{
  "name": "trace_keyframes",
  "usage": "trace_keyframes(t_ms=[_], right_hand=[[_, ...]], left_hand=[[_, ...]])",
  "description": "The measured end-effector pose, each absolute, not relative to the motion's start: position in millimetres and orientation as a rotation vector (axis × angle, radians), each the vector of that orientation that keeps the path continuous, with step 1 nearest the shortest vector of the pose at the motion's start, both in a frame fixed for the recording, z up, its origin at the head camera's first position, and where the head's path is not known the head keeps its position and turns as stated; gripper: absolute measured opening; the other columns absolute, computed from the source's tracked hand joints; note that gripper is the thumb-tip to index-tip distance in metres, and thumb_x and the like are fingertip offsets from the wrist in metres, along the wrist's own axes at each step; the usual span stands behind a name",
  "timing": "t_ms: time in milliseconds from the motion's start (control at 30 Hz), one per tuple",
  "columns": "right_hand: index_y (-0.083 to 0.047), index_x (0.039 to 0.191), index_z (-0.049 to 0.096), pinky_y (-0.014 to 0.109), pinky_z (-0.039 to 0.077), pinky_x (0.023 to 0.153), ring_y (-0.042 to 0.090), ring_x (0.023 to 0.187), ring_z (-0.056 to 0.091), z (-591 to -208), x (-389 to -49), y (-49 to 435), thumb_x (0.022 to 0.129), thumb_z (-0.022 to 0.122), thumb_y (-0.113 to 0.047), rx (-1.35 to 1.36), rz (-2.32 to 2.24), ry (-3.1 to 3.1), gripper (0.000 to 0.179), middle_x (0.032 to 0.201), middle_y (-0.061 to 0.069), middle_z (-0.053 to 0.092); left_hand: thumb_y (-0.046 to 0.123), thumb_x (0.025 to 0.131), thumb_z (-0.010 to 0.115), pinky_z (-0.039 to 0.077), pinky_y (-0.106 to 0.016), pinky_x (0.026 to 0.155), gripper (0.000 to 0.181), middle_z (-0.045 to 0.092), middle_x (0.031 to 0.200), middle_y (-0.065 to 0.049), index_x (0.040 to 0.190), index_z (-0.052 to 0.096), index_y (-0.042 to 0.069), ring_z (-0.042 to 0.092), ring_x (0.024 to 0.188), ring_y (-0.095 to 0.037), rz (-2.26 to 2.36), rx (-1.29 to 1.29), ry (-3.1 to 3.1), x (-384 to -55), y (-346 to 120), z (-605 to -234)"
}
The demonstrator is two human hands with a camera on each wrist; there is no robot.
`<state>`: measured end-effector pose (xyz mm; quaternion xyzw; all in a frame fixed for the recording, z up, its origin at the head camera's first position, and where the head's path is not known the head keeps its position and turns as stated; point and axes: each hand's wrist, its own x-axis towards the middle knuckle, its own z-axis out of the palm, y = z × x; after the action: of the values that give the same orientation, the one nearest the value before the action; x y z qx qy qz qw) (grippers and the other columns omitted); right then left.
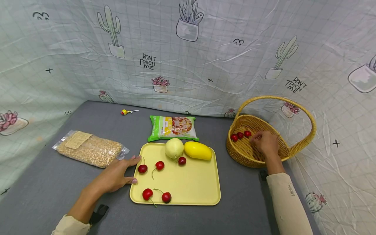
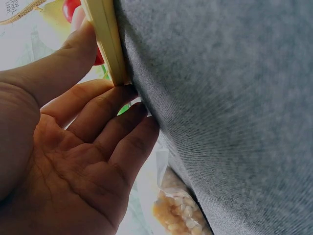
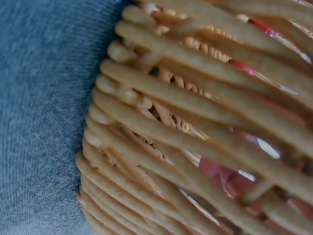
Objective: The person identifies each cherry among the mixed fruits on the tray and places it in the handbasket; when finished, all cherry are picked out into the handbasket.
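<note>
My left hand (image 1: 117, 174) rests at the left rim of a yellow tray (image 1: 194, 189), thumb and fingers spread along it. Up close, the thumb (image 2: 80, 46) lies over the rim and the other fingertips touch the outer side. On the tray are several red cherries with stems (image 1: 148, 194), a pale round fruit (image 1: 174, 148) and a yellow mango-like fruit (image 1: 198, 150). Inside a wicker basket (image 1: 242, 160), my right hand (image 1: 266, 143) has its fingertips close beside three cherries (image 1: 240, 135). I cannot tell whether they hold anything. Basket weave (image 3: 161, 112) mostly hides that hand in the right wrist view.
A clear bag of yellow kernels (image 1: 91, 150) lies left of the tray. Behind the tray is a green-and-white food packet (image 1: 174, 127), and a lollipop (image 1: 126, 112) lies farther back. The basket's tall handle (image 1: 276, 97) arches above my right hand. A patterned cloth hangs behind the table.
</note>
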<state>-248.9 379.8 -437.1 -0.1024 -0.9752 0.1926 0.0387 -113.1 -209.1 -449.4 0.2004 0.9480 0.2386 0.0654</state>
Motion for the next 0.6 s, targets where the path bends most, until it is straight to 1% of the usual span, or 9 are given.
trace_keyframes(t_ms=[167, 400, 500, 600], right_hand=[[-0.011, 0.106, 0.081, 0.045, 0.053, 0.064, 0.037, 0.091, 0.068, -436.5, -246.5, 378.7, 0.095, 0.079, -0.034, -0.31, 0.612, -3.006, 0.025, 0.1, 0.015, 0.078], [-0.006, 0.114, 0.079, 0.046, 0.055, 0.064, 0.038, 0.091, 0.072, -434.6, -241.5, 373.0, 0.097, 0.078, -0.033, -0.234, 0.583, -2.877, 0.032, 0.107, 0.018, 0.08], [-0.004, 0.115, 0.079, 0.05, 0.055, 0.067, 0.039, 0.089, 0.072, -433.5, -241.7, 369.7, 0.096, 0.08, -0.031, -0.176, 0.583, -2.731, 0.033, 0.11, 0.019, 0.08], [-0.003, 0.113, 0.079, 0.055, 0.053, 0.073, 0.04, 0.085, 0.068, -431.5, -241.7, 365.1, 0.095, 0.083, -0.028, -0.094, 0.606, -2.562, 0.032, 0.107, 0.021, 0.078]], left_hand=[[0.029, 0.079, 0.092, 0.041, -0.076, 0.111, 0.081, 0.059, 0.148, -0.031, 0.15, 0.061, 0.003, 0.056, 0.135, -0.058, 0.722, 0.605, 2.854, -113.3, -209.8, -449.3], [0.029, 0.08, 0.092, 0.041, -0.075, 0.111, 0.08, 0.058, 0.149, -0.032, 0.15, 0.06, 0.003, 0.055, 0.137, -0.058, 0.734, 0.588, 2.838, -112.6, -208.9, -448.5], [0.029, 0.081, 0.092, 0.042, -0.074, 0.111, 0.081, 0.058, 0.149, -0.032, 0.15, 0.06, 0.003, 0.054, 0.137, -0.058, 0.735, 0.578, 2.831, -112.6, -208.9, -447.9], [0.029, 0.081, 0.091, 0.043, -0.073, 0.11, 0.081, 0.058, 0.149, -0.033, 0.151, 0.059, 0.003, 0.054, 0.137, -0.059, 0.737, 0.575, 2.83, -112.6, -209.2, -447.6]])
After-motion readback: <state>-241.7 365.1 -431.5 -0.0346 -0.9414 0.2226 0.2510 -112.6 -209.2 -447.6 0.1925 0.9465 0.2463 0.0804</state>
